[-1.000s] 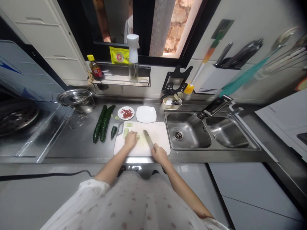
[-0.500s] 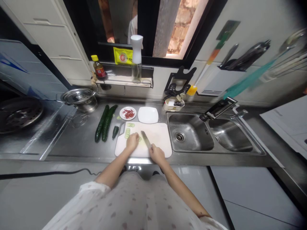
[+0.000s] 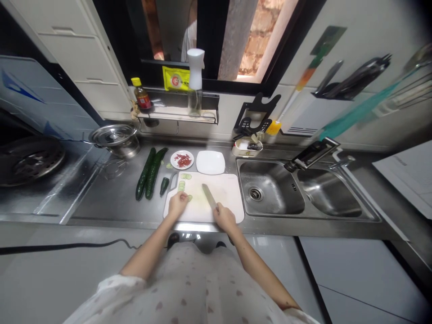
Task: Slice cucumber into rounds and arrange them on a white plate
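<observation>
My right hand (image 3: 224, 217) is closed around the handle of a kitchen knife (image 3: 209, 195), whose blade points away from me over the white cutting board (image 3: 226, 191). At the board's left side my left hand (image 3: 177, 204) has its fingers drawn together, with a pale green cucumber slice (image 3: 189, 198) at the fingertips. Just beyond that hand, several overlapping cucumber slices (image 3: 182, 185) lie along the board, and more cucumber slices (image 3: 186, 176) are at its far left corner. Left of the board lies a short cucumber piece (image 3: 164, 186). Two whole cucumbers (image 3: 146, 175) rest farther left.
Behind the board stand a plate of chopped red bits (image 3: 182, 160) and a white square plate (image 3: 211, 163). A double steel sink (image 3: 270, 209) is to the right. At the back left sits a lidded pot (image 3: 118, 143). A shelf (image 3: 175, 115) holds bottles above the counter.
My left hand has moved left across the board, with a cucumber slice at its fingers. The knife and right hand stay in nearly the same place; the view has shifted slightly.
</observation>
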{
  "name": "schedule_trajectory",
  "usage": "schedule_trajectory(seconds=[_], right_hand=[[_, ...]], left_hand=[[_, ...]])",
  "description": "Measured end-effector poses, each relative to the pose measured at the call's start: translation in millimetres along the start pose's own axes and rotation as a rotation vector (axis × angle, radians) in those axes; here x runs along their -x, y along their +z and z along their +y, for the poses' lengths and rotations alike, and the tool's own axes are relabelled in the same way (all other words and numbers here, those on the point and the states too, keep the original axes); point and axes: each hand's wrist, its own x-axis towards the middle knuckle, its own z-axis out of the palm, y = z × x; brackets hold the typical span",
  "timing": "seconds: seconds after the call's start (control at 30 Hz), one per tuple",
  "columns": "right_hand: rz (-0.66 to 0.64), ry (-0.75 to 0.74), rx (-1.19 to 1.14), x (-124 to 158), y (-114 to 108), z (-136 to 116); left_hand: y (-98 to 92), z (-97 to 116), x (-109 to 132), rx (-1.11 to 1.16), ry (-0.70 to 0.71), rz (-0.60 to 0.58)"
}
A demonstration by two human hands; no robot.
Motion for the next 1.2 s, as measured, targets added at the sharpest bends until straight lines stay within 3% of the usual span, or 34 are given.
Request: schedule_trajectory(seconds=[0.23,0.67,1.2], right_hand=[[-0.023,0.01,0.002,0.6,-2.4,-0.3],[0.009,0.01,-0.008,0.0,2.4,6.2],[0.011,0.046,0.018,1.7,3.4,5.7]], left_hand=[[-17.8,-19.2,-16.1,-0.061,-0.065,0.083],[-14.7,-28.6,-19.9,-0.207,-0.021,0.129],[-10.3,3.3,-47.2,-0.176,0.069,0.165]])
